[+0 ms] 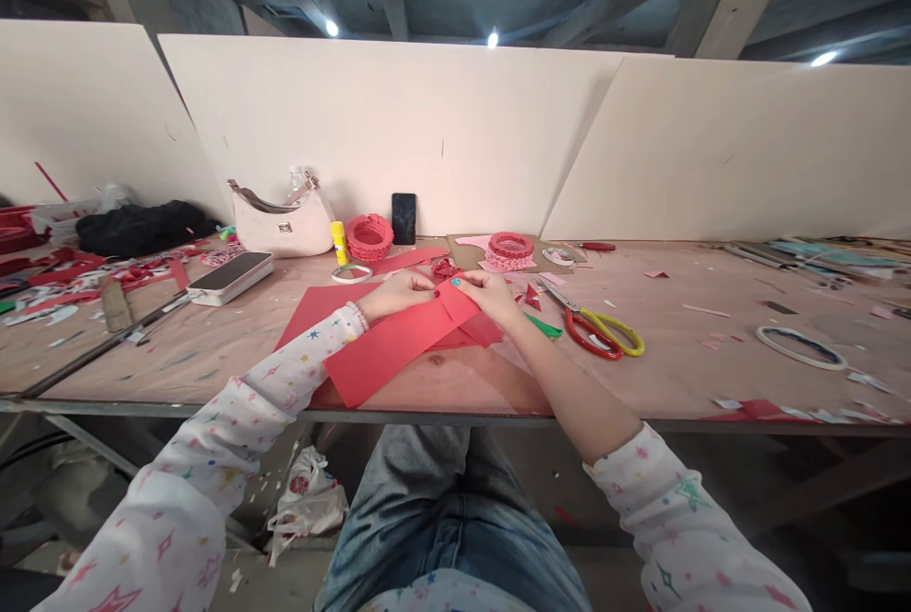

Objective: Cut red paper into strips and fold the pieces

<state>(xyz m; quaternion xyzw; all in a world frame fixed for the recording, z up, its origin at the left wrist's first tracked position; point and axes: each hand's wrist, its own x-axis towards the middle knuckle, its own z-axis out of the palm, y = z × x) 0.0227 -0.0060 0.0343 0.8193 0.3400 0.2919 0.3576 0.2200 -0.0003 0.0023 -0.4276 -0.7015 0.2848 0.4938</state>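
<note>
Both my hands are closed on a long strip of red paper (391, 346), held at a slant above the table near its front edge. My left hand (399, 293) pinches its upper edge. My right hand (488, 297) grips the far right end, where the strip looks folded over, with the thumb on top. Beneath the strip lie more red paper sheets (313, 310). To the right of my right hand rest scissors (598, 332) with red and yellow handles, beside a green scrap (545, 325).
Behind my hands stand a yellow glue stick (340, 243), a red paper ring (369, 237), a second ring (511, 250), a dark phone (403, 219) and a pale handbag (285, 225). A white box-like device (232, 278) lies left. At right is a tape roll (801, 347). White boards (399, 128) close the back.
</note>
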